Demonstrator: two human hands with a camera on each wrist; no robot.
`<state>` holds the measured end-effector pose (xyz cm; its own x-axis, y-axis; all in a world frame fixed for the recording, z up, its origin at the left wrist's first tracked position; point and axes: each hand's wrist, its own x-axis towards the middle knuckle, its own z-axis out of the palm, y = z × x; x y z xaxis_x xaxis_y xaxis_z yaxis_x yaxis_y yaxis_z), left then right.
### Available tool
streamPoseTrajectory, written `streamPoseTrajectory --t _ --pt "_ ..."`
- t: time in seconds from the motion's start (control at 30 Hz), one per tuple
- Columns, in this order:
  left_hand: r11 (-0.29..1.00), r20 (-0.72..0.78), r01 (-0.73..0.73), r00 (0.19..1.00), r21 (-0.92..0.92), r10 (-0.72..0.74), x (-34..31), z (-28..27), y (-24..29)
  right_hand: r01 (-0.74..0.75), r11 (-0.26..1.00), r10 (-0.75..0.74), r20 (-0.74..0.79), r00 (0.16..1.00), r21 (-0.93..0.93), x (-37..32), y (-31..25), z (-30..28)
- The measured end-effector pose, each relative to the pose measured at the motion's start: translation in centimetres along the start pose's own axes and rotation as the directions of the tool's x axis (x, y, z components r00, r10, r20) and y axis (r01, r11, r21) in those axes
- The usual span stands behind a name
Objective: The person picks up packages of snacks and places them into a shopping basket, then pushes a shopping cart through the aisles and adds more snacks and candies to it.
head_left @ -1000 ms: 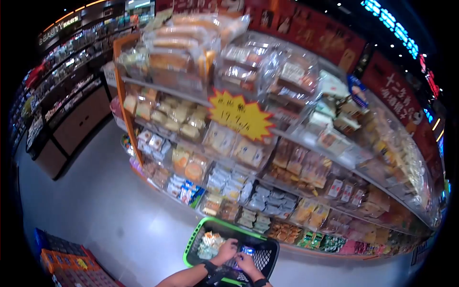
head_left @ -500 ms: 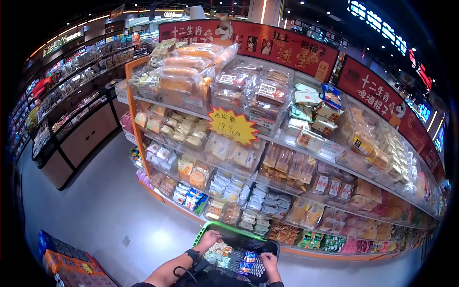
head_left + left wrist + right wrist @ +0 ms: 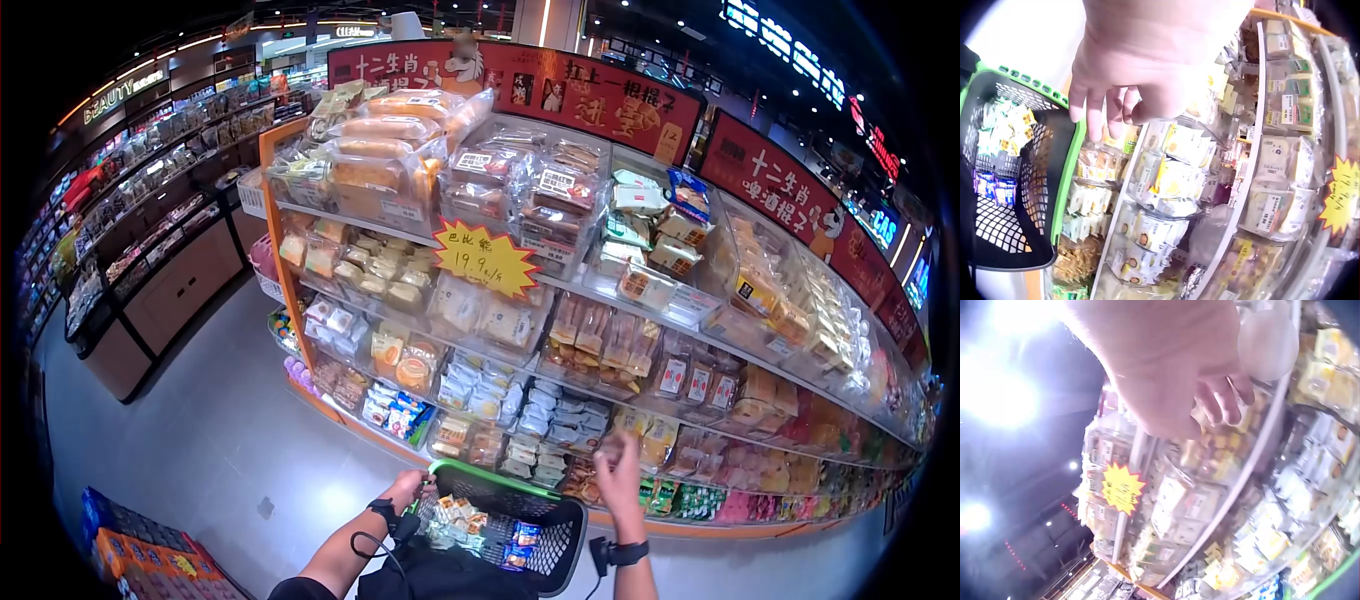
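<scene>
A black shopping basket (image 3: pixel 552 520) with a green rim is low in the head view, in front of the person. Inside lie white and pale green packets (image 3: pixel 462 522) on the left and blue packets (image 3: pixel 520 545) on the right. My left hand (image 3: pixel 408 488) is at the basket's left corner; in the left wrist view its relaxed fingers (image 3: pixel 1094 115) overlap the green rim. My right hand (image 3: pixel 622 470) is raised past the basket's right side, before the lower shelves. Its fingers (image 3: pixel 1229 403) are loosely bent, with nothing visible in them.
A tiered shelf (image 3: pixel 620 310) of packaged breads and snacks curves across the front, with a yellow starburst price sign (image 3: pixel 485 258). A dark counter (image 3: pixel 150 320) stands at left beyond the floor (image 3: pixel 220 440). An orange display (image 3: pixel 150 550) is at lower left.
Both hands were inside the basket a second ago. My left hand has moved to its left rim; my right hand has risen away toward the shelves. The head view has levelled and sharpened.
</scene>
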<state>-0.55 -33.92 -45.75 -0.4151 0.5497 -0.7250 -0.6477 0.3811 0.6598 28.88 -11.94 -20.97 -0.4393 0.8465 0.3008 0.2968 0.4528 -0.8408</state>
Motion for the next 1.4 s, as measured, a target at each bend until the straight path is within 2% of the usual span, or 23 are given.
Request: streamPoseTrajectory --t 0.07,0.13,0.17,0.23,0.27,0.33,0.4,0.43,0.5,0.6,0.67,0.83,0.93,1.03,1.13,1.2,1.27,1.33,1.37,1.4 --pt "0.997 0.058 -0.052 0.997 -0.048 0.055 1.4 0.2 0.1 0.236 0.966 -0.248 -0.125 0.961 -0.102 2.9 -2.6 -2.3" --pt "0.996 0.084 -0.006 0.996 -0.088 0.014 1.3 1.0 0.5 0.362 0.912 -0.393 -0.162 0.905 -0.193 5.2 -9.9 -6.1" --pt "0.993 0.09 0.01 0.996 -0.117 0.0 0.2 1.6 1.1 0.499 0.843 -0.533 -0.184 0.826 -0.201 6.6 -13.0 -8.1" --pt "0.98 0.134 0.038 0.991 -0.194 -0.012 0.7 1.2 1.0 0.747 0.622 -0.779 -0.28 0.561 -0.236 7.8 -20.6 -11.5" --pt "0.971 0.127 0.051 0.992 -0.235 -0.022 0.7 1.3 0.9 0.78 0.524 -0.847 -0.304 0.436 -0.34 7.5 -23.7 -13.1" --pt "0.945 0.112 0.083 0.992 -0.315 -0.05 0.8 1.1 0.7 0.847 0.314 -0.941 -0.261 0.216 -0.429 6.3 -28.2 -15.8" --pt "0.926 0.111 0.081 0.993 -0.368 -0.042 0.8 1.0 -0.4 0.885 0.133 -0.986 -0.154 0.071 -0.446 5.0 -31.2 -17.6" --pt "0.92 0.123 0.096 0.991 -0.38 -0.053 1.3 1.1 -1.1 0.892 0.077 -0.993 -0.111 0.031 -0.446 4.5 -32.0 -18.0" --pt "0.905 0.179 0.126 0.982 -0.406 -0.057 4.4 -0.2 -4.3 0.902 0.02 -0.999 -0.052 -0.003 -0.432 3.7 -33.1 -18.5" --pt "0.885 0.165 0.216 0.973 -0.414 -0.16 1.8 0.8 -5.4 0.905 0.001 -1.0 -0.01 -0.004 -0.426 2.9 -33.6 -18.7" --pt "0.86 0.112 0.302 0.953 -0.412 -0.282 2.0 1.0 -6.4 0.909 0.001 -1.0 0.004 0.003 -0.417 2.7 -33.6 -18.2" --pt "0.892 0.095 0.27 0.963 -0.364 -0.252 3.4 0.3 -8.3 0.908 -0.005 -0.999 0.03 0.009 -0.419 2.0 -34.3 -18.8" --pt "0.94 -0.004 0.132 0.99 -0.315 -0.141 2.8 1.3 -8.7 0.915 -0.001 -0.999 0.035 0.015 -0.404 1.7 -34.4 -18.9" --pt "0.995 -0.02 -0.01 1.0 0.096 0.012 1.2 1.9 -8.5 0.92 0.009 -0.999 0.042 0.028 -0.392 1.0 -34.4 -19.0" --pt "0.958 -0.076 -0.196 0.974 0.211 0.216 1.8 1.9 -8.8 0.921 0.0 -0.999 0.046 0.02 -0.389 0.2 -34.6 -19.3" --pt "0.923 0.024 -0.217 0.975 0.318 0.22 1.3 1.6 -9.1 0.925 0.0 -0.999 0.043 0.018 -0.381 -0.2 -34.9 -19.5" --pt "0.874 0.096 -0.327 0.944 0.36 0.314 6.1 -0.6 -13.7 0.929 0.009 -0.999 0.043 0.027 -0.37 -0.2 -34.9 -19.7" --pt "0.678 0.096 -0.292 0.945 0.674 0.312 4.5 -0.8 -12.4 0.925 0.025 -0.997 0.062 0.052 -0.378 -0.8 -34.5 -20.4" --pt "0.743 0.124 -0.278 0.959 0.609 0.256 3.2 -0.3 -11.7 0.926 0.038 -0.995 0.067 0.068 -0.375 -1.1 -34.4 -20.6" --pt "0.735 0.106 -0.288 0.953 0.614 0.285 2.1 0.1 -11.2 0.93 0.052 -0.995 0.061 0.08 -0.365 -1.0 -34.3 -20.8"
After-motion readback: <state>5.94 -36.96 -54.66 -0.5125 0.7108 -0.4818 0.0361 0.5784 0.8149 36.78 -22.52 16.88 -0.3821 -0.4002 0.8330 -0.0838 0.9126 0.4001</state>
